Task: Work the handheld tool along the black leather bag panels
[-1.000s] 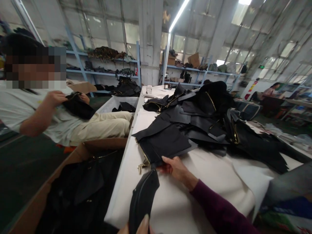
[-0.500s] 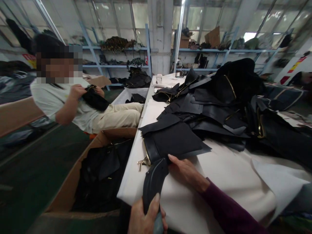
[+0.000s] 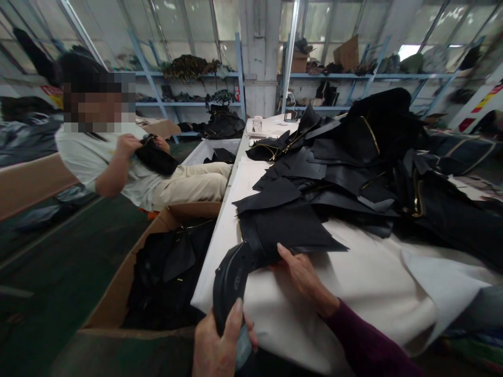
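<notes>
So the left hand (image 3: 218, 335) is gripping a tool (image 3: 231, 283) bottom centre while the right hand (image 3: 308, 277) is pinching a black piece (image 3: 286, 225) mid-frame on the bench (image 3: 306, 335), probably unfinished, with a pile (image 3: 346, 170) seemingly waiting upper right and maybe done stuff sitting in the lower-left box (image 3: 108, 293).

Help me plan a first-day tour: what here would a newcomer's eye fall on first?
Probably the big heap of black pieces with gold-coloured strips, on the white table right of centre. Next, perhaps, the curved black tool in the left hand, bottom centre, and the right hand at a flat piece's near edge. Then the open cardboard box holding black material, lower left.
</notes>
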The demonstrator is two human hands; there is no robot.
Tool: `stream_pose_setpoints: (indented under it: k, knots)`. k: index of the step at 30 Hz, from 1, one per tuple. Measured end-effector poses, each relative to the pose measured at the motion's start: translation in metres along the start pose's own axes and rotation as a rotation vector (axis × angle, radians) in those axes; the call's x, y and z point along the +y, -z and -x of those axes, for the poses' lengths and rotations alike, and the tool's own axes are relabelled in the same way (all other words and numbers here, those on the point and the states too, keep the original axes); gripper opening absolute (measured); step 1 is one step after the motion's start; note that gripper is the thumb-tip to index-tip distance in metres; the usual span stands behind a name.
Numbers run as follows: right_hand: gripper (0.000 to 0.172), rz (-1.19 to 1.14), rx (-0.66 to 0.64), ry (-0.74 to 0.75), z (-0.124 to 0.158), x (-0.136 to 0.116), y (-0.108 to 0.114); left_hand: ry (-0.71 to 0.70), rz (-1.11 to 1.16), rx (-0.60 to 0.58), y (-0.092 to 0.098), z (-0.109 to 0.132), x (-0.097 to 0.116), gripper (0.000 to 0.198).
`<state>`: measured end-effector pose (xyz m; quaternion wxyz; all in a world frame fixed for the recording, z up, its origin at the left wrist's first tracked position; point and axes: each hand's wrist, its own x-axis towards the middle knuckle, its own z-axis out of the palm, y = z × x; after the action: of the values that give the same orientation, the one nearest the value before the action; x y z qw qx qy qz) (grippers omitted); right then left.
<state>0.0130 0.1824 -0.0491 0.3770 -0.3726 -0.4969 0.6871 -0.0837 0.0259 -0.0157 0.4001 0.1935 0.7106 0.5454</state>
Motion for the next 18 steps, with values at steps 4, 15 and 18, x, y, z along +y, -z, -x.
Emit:
stream_pose_setpoints:
  k: [4, 15, 18]
  knots:
    - [0.044, 0.027, -0.034, -0.038, 0.006, -0.010, -0.005, -0.007, 0.012, -0.100, -0.015, 0.007, -0.007, 0.044]
    - [0.048, 0.394, -0.333, -0.272, 0.061, -0.024, 0.038, -0.008, 0.090, -0.002, 0.004, -0.007, -0.018, 0.050]
    - [0.033, 0.780, -0.704, -0.125, 0.064, -0.051, 0.046, 0.027, 0.105, -0.012, 0.007, -0.008, -0.018, 0.052]
